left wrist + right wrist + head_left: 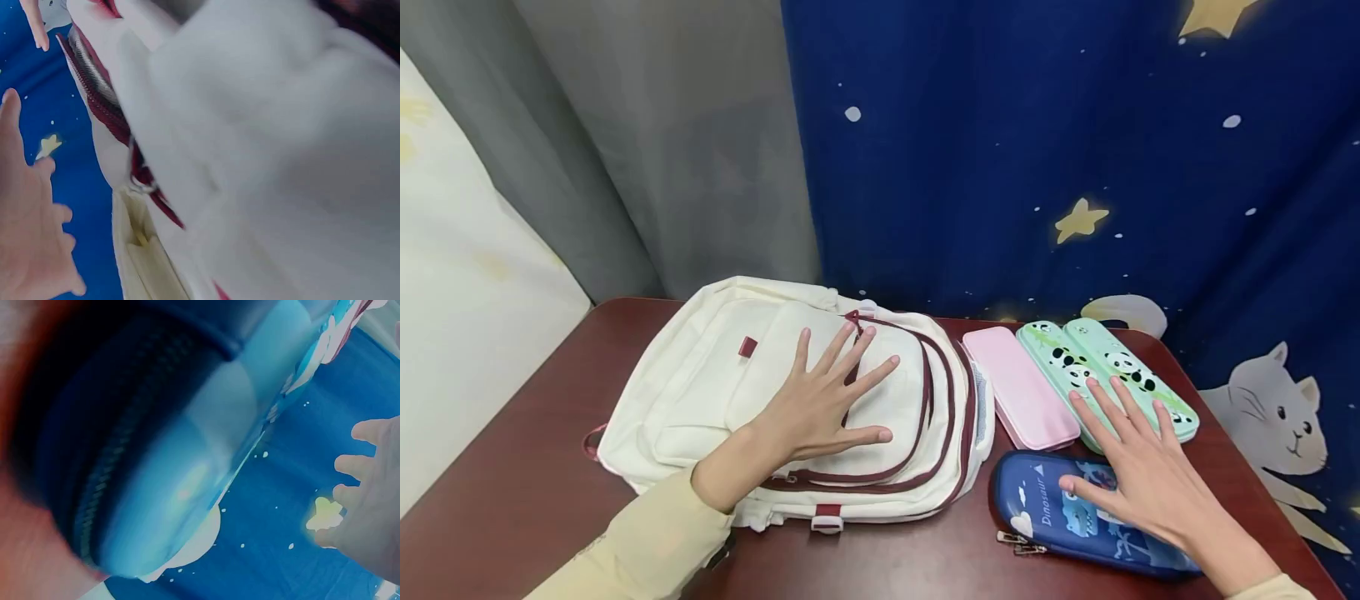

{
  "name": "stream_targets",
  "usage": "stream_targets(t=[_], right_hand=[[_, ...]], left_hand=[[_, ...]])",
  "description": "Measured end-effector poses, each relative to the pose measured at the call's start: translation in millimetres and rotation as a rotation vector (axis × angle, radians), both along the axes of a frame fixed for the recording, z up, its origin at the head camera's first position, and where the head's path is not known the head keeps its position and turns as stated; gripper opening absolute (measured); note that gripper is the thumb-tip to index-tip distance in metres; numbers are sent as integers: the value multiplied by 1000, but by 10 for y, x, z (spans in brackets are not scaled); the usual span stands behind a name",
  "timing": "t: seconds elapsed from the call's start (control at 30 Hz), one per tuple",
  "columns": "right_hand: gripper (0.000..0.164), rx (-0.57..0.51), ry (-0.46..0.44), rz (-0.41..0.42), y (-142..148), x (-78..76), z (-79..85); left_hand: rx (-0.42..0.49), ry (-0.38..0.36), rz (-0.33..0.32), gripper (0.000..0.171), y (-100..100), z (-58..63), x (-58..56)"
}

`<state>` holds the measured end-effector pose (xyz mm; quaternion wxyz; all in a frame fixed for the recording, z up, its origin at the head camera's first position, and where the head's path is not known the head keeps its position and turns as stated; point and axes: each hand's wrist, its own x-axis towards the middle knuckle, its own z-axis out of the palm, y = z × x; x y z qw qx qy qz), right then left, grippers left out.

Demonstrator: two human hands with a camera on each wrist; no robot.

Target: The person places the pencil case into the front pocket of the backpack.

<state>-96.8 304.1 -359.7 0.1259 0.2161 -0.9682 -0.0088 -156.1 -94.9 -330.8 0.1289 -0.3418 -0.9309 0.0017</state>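
Note:
A cream backpack (pixel 700 375) with dark red zips lies flat on the table. Over its front pocket my left hand (pixel 823 400) is spread, fingers straight and holding nothing. My right hand (pixel 1150 475), also spread and holding nothing, hovers above a blue pencil case (pixel 1037 508) marked "Dinosaur" and hides part of it. Behind that case lie a pink case (pixel 1018 383) and two mint green panda cases (pixel 1052 358) side by side. In the left wrist view the backpack (pixel 262 125) fills most of the picture; in the right wrist view the blue case (pixel 162 487) looms close.
The dark red-brown table (pixel 520 467) has its back edge against a grey curtain (pixel 700 150) and a blue curtain (pixel 940 167) with stars and a cat. A pale cloth (pixel 460 292) hangs on the left. Bare tabletop shows left of the backpack and at the front.

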Motion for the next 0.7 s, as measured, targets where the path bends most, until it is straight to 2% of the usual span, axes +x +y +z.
stream_targets(t=[0.2, 0.43, 0.5, 0.7], right_hand=[[101, 8, -32, -21, 52, 115, -7], [98, -15, -70, -46, 155, 281, -109], [95, -31, -81, -31, 167, 305, -134], [94, -52, -143, -18, 182, 342, -153]], left_hand=[[-5, -119, -36, 75, 140, -2, -22], [-41, -209, -108, 69, 330, 48, -61], [-53, -226, -125, 69, 377, 30, -67], [-84, -200, -163, 69, 463, -56, -92]])
